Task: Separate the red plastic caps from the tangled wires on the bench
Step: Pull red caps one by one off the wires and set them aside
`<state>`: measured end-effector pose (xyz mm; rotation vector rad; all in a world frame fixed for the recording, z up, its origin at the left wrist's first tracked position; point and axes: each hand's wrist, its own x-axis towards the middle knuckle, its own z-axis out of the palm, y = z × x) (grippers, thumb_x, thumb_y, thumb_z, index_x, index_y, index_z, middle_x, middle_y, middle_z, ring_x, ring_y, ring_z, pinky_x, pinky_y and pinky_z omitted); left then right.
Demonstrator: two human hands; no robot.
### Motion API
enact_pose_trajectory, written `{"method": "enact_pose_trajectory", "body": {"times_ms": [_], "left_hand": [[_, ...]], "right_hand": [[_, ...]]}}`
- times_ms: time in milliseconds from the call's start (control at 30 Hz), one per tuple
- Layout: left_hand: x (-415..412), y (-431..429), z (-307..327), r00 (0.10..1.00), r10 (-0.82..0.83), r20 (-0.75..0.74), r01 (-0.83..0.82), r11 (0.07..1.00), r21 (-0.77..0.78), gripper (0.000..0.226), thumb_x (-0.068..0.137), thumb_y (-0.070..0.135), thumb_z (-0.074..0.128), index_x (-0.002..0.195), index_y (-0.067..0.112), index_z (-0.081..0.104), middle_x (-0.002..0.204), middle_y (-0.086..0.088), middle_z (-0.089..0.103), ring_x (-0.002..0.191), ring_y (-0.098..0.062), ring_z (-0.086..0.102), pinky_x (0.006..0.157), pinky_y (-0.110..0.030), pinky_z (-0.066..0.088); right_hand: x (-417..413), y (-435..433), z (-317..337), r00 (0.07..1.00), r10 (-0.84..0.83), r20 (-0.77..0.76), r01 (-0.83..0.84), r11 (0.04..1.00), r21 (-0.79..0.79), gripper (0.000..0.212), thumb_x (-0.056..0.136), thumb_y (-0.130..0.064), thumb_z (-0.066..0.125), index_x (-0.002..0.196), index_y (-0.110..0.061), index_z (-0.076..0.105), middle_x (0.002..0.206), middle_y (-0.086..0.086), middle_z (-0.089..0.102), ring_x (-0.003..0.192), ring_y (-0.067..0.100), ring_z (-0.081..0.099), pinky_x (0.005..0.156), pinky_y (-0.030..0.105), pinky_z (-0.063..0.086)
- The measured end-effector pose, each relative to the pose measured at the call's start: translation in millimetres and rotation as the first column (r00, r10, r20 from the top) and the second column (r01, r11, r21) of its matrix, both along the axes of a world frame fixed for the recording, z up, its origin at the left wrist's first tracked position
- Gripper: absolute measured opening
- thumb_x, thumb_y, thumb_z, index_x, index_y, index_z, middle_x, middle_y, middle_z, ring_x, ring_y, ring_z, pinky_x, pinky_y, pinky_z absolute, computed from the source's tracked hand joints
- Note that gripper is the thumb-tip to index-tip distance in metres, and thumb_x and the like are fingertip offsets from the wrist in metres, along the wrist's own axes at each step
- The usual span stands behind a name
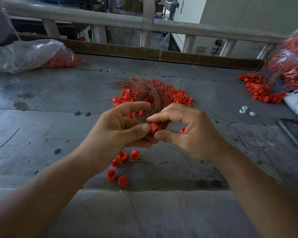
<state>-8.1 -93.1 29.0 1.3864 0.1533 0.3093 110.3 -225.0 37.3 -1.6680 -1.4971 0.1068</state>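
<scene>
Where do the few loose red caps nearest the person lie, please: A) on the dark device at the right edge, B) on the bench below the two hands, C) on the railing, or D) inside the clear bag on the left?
B: five loose red caps lie on the bench just below the left hand and right hand, which pinch one more red cap.

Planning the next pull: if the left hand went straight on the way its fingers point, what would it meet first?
The red cap, which the left hand touches with its thumb; just beyond lies the right hand. Depth is hard to judge.
</scene>
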Motion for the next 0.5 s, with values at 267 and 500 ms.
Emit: {"method": "enact_pose_trajectory", "body": {"times_ms": [267,500], "left_hand": [[0.9,1.0,-0.9,1.000,-0.003,-0.007,0.002,1.000,-0.016,0.047,0.061,0.015,0.063,0.108,0.016,0.057,0.072,-0.010,0.072,0.064,-0.019,0.070,0.055,-0.019,0.053],[-0.7,3.9,1.2,1.000,-0.019,0.024,0.019,1.000,0.018,0.041,0.055,0.015,0.076,0.094,0.013,0.067,0.074,-0.009,0.070,0.063,-0.018,0.067,0.055,-0.021,0.052]], "right_hand": [[0.5,-0.1,-0.5,1.000,-0.011,-0.017,0.010,0.998,-0.056,0.036,0.074,-0.025,0.067,0.108,-0.025,0.056,0.092,-0.019,0.056,0.092,-0.002,0.056,0.084,0.009,0.041],[0.1,-1.9,-0.2,0.999,0.011,-0.033,-0.018,0.980,-0.198,0.054,0.066,-0.047,0.061,0.117,-0.033,0.051,0.103,-0.035,0.048,0.103,-0.025,0.043,0.099,0.003,0.025]]}}
